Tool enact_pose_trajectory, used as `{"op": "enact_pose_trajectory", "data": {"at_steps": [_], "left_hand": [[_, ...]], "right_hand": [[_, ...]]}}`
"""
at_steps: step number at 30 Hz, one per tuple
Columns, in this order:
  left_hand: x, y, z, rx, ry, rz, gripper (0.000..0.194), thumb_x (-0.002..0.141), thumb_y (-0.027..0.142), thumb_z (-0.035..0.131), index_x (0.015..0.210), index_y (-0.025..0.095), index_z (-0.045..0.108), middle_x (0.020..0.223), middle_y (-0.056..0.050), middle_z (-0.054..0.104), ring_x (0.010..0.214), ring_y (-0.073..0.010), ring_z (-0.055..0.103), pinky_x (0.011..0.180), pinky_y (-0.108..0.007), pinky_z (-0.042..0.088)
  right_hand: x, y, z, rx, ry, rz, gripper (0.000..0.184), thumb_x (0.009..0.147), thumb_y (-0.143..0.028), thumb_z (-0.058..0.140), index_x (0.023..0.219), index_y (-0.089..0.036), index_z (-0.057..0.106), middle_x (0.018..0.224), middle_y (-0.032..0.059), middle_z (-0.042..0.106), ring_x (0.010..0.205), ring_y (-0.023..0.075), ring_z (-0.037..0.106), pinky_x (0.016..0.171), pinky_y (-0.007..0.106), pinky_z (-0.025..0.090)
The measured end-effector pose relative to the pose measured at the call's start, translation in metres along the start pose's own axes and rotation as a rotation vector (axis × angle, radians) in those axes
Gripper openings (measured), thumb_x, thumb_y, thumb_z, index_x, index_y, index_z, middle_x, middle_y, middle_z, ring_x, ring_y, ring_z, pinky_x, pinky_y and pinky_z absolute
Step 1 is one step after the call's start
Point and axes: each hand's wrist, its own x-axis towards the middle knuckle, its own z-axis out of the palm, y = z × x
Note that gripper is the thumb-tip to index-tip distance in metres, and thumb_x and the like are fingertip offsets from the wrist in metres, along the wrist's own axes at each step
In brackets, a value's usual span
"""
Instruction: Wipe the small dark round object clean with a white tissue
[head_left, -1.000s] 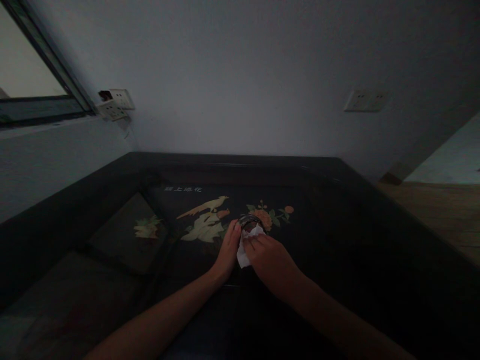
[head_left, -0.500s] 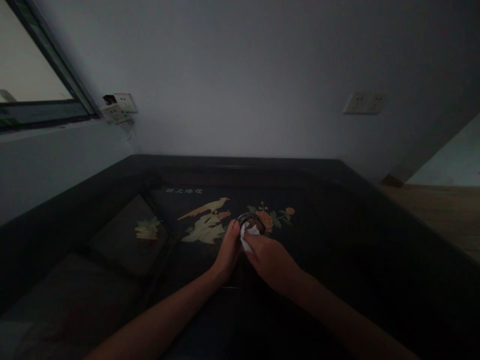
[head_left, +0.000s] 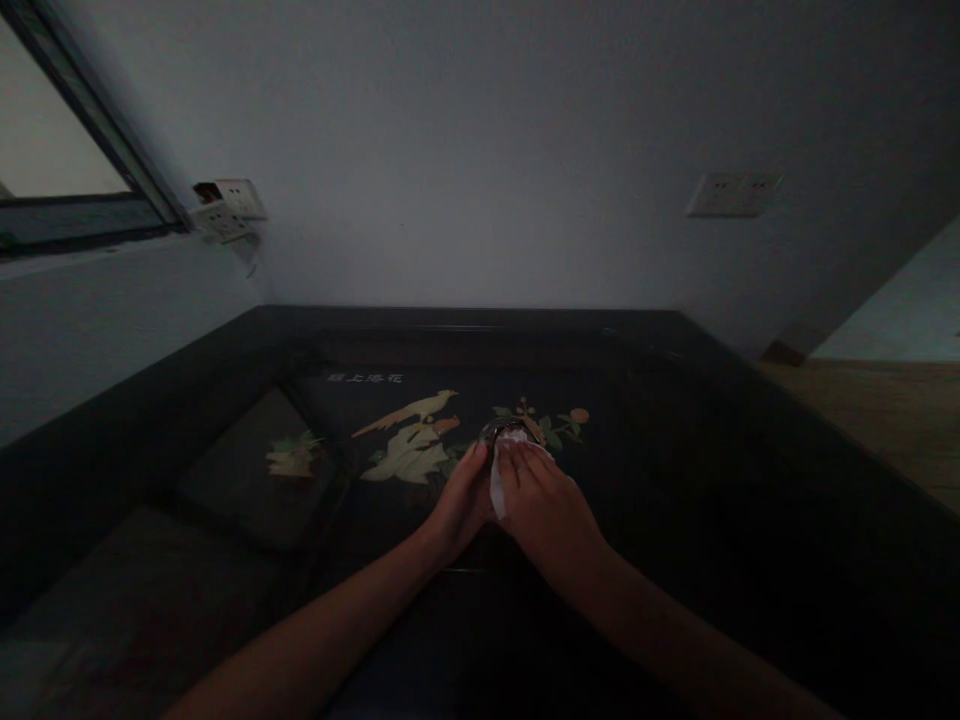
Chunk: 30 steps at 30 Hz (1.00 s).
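Between my hands, over the dark glossy tabletop (head_left: 645, 540), is a small dark vessel with a shiny round rim (head_left: 504, 424); its lower part is hidden and its exact kind is unclear. My left hand (head_left: 459, 500) is closed around its left side, thumb near the rim. A crumpled white tissue (head_left: 499, 496) lies under the fingers of my right hand (head_left: 547, 505), which press it against the near side and mouth of the vessel. Part of the tissue hangs below those fingers, between the two hands.
The tabletop bears an inlaid bird (head_left: 420, 408), flowers (head_left: 579, 415) and pale written characters (head_left: 366, 378), with window reflections at left. Behind it rises a pale wall (head_left: 465, 180) with sockets at left (head_left: 240, 198) and right (head_left: 733, 194). A window (head_left: 67, 110) stands at upper left; wooden floor (head_left: 885, 410) shows at right.
My right hand has turned from pinching the tissue inside the rim to laying its fingers flatter over tissue and vessel. The rim looks more tilted and more covered. My left hand keeps its hold.
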Motion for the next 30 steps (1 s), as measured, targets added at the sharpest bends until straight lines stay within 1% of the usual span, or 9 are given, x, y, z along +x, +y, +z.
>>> {"op": "enact_pose_trajectory", "data": {"at_steps": [4,8,11,15,18,20,23,26,30], "left_hand": [[0.003,0.001,-0.005,-0.069,-0.016,-0.089,0.029,0.088,0.035,0.053,0.102,0.013,0.067,0.108,-0.009,0.068,0.118,-0.0213,0.054,0.107,-0.033,0.033],[0.006,0.002,-0.006,-0.117,-0.055,-0.104,0.03,0.089,0.036,0.051,0.098,0.014,0.069,0.102,-0.008,0.07,0.118,-0.0208,0.054,0.108,-0.032,0.03],[0.006,0.002,-0.006,-0.104,-0.084,-0.103,0.03,0.087,0.037,0.053,0.096,0.012,0.069,0.1,-0.009,0.07,0.118,-0.0227,0.054,0.108,-0.034,0.03],[0.006,0.001,-0.004,-0.084,-0.061,-0.099,0.032,0.087,0.039,0.052,0.095,0.012,0.069,0.098,-0.01,0.071,0.116,-0.0241,0.055,0.106,-0.036,0.033],[0.006,0.002,-0.002,-0.088,-0.043,-0.074,0.033,0.088,0.038,0.05,0.094,0.013,0.069,0.094,-0.009,0.071,0.114,-0.0239,0.057,0.105,-0.036,0.034],[0.006,0.002,0.0,-0.089,-0.042,-0.071,0.032,0.088,0.037,0.05,0.093,0.013,0.07,0.093,-0.009,0.071,0.113,-0.0237,0.057,0.105,-0.036,0.034],[0.006,0.003,0.001,-0.094,-0.036,-0.079,0.03,0.088,0.036,0.05,0.091,0.013,0.07,0.093,-0.008,0.071,0.113,-0.0228,0.057,0.106,-0.034,0.033],[0.006,0.003,-0.001,-0.112,-0.028,-0.096,0.03,0.089,0.035,0.049,0.092,0.013,0.069,0.095,-0.008,0.071,0.114,-0.0216,0.056,0.108,-0.033,0.031],[0.005,0.003,-0.004,-0.106,-0.03,-0.11,0.029,0.09,0.033,0.049,0.1,0.013,0.068,0.105,-0.008,0.069,0.119,-0.0208,0.053,0.111,-0.033,0.026]], "right_hand": [[0.004,0.005,0.003,0.073,0.041,-0.051,0.039,0.087,-0.012,0.047,0.122,0.003,0.054,0.124,0.0242,0.059,0.118,0.0285,0.056,0.102,0.039,0.045],[0.006,0.01,0.003,0.195,0.036,-0.103,0.037,0.087,-0.009,0.045,0.122,0.0,0.055,0.123,0.0202,0.061,0.119,0.0257,0.055,0.105,0.038,0.042],[0.006,0.013,-0.004,0.305,-0.039,-0.105,0.034,0.088,-0.008,0.045,0.118,-0.002,0.058,0.117,0.0178,0.065,0.113,0.0231,0.059,0.102,0.035,0.044],[0.008,0.014,-0.015,0.408,-0.179,-0.065,0.028,0.087,-0.005,0.044,0.111,-0.006,0.059,0.11,0.015,0.067,0.106,0.0211,0.061,0.097,0.033,0.046],[0.009,0.013,-0.02,0.428,-0.252,-0.033,0.025,0.088,-0.005,0.042,0.106,-0.009,0.059,0.105,0.0128,0.068,0.1,0.0208,0.063,0.092,0.033,0.049],[0.009,0.012,-0.02,0.408,-0.268,-0.036,0.024,0.087,-0.005,0.043,0.103,-0.01,0.06,0.101,0.0112,0.069,0.096,0.0207,0.064,0.088,0.033,0.05],[0.007,0.006,-0.016,0.291,-0.199,-0.027,0.025,0.086,-0.005,0.044,0.104,-0.009,0.062,0.099,0.013,0.07,0.092,0.0215,0.065,0.09,0.035,0.051],[0.001,-0.003,-0.007,0.133,-0.088,0.014,0.032,0.085,-0.006,0.046,0.114,-0.001,0.059,0.106,0.0206,0.068,0.1,0.0249,0.064,0.096,0.037,0.048],[-0.003,-0.011,0.003,0.034,-0.023,0.066,0.037,0.085,-0.007,0.045,0.117,0.004,0.056,0.114,0.0262,0.064,0.109,0.0276,0.062,0.099,0.039,0.047]]}}
